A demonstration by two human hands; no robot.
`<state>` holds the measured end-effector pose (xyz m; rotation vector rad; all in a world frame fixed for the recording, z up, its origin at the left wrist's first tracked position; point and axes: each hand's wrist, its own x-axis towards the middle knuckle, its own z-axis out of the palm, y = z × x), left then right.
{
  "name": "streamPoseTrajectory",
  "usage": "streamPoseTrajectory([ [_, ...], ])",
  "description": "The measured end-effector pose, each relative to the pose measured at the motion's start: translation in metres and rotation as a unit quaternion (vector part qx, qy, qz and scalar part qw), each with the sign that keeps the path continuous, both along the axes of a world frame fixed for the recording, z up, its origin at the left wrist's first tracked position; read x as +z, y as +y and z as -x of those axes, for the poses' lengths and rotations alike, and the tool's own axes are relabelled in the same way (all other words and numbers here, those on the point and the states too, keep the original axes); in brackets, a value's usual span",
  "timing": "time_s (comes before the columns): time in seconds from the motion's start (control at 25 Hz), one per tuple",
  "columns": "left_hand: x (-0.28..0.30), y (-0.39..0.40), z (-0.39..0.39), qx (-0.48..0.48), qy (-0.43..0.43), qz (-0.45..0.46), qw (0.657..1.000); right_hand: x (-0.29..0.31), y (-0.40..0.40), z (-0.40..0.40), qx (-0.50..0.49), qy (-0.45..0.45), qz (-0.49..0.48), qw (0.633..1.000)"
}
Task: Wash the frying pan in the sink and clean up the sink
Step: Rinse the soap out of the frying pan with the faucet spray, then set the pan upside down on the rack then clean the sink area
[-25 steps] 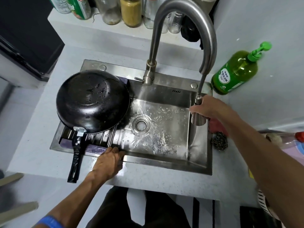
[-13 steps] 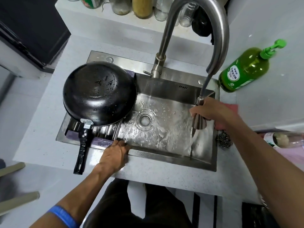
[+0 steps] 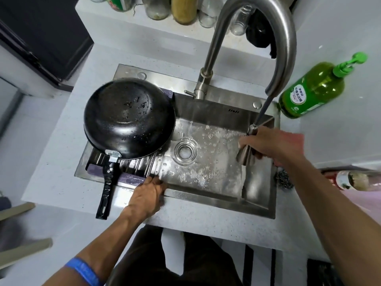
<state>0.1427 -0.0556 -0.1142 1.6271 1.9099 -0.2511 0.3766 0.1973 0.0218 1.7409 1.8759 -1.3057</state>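
Observation:
A black frying pan (image 3: pixel 128 117) lies upside down on a drying rack (image 3: pixel 142 165) over the left part of the steel sink (image 3: pixel 222 200), its handle (image 3: pixel 107 186) sticking out over the front edge. My right hand (image 3: pixel 268 144) grips the pull-out spray head (image 3: pixel 245 153) of the tall faucet (image 3: pixel 255 19); water runs down the right wall of the basin. My left hand (image 3: pixel 149 193) rests on the sink's front rim, fingers curled over the rack's edge. The drain (image 3: pixel 185 151) is in the wet basin floor.
A green pump bottle of dish soap (image 3: pixel 313 89) stands right of the sink. A steel wool scourer (image 3: pixel 283 179) and a pink cloth (image 3: pixel 294 139) lie at the sink's right rim. Jars (image 3: pixel 183 9) line the back ledge. A dark appliance (image 3: pixel 41 34) stands at far left.
My right hand has swung the spray head slightly toward the basin's right front wall, and water keeps running. My left hand stays on the front rim. The pan has not moved.

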Motion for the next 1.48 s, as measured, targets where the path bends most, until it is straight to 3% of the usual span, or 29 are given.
streamPoseTrajectory([
  [0.24, 0.0, 0.001, 0.0, 0.005, 0.011, 0.004, 1.0, -0.034, -0.026, 0.044, -0.031, 0.15, 0.004, 0.988],
  [0.44, 0.0, 0.0, -0.001, 0.008, 0.007, -0.004, 1.0, -0.039, -0.018, 0.036, -0.037, 0.123, -0.018, 0.992],
  [0.64, -0.001, -0.001, 0.0, 0.024, 0.001, -0.008, 1.0, -0.042, -0.037, 0.06, -0.035, 0.182, -0.018, 0.983],
  [0.8, -0.004, -0.004, -0.001, 0.021, -0.005, -0.024, 0.999, -0.053, -0.048, 0.038, -0.095, 0.17, -0.142, 0.971],
  [0.92, -0.004, -0.004, 0.001, 0.014, -0.013, -0.032, 0.999, -0.037, -0.045, 0.035, -0.082, 0.144, -0.228, 0.96],
  [1.08, 0.001, 0.003, 0.001, -0.003, -0.014, -0.022, 1.0, 0.003, -0.022, 0.055, -0.095, 0.193, -0.239, 0.947],
  [1.2, -0.001, 0.007, -0.001, -0.005, -0.013, -0.015, 1.0, 0.012, -0.024, 0.053, -0.078, 0.176, -0.25, 0.949],
  [1.36, -0.007, 0.018, 0.0, 0.007, -0.016, 0.036, 0.999, 0.002, -0.028, 0.025, -0.048, 0.214, -0.218, 0.951],
  [1.44, -0.009, 0.034, -0.006, -0.008, 0.009, 0.058, 0.998, -0.02, -0.025, -0.008, -0.087, 0.241, -0.185, 0.949],
  [1.48, -0.007, 0.044, -0.011, -0.014, 0.012, 0.05, 0.999, -0.039, -0.022, -0.03, -0.124, 0.211, -0.19, 0.951],
])
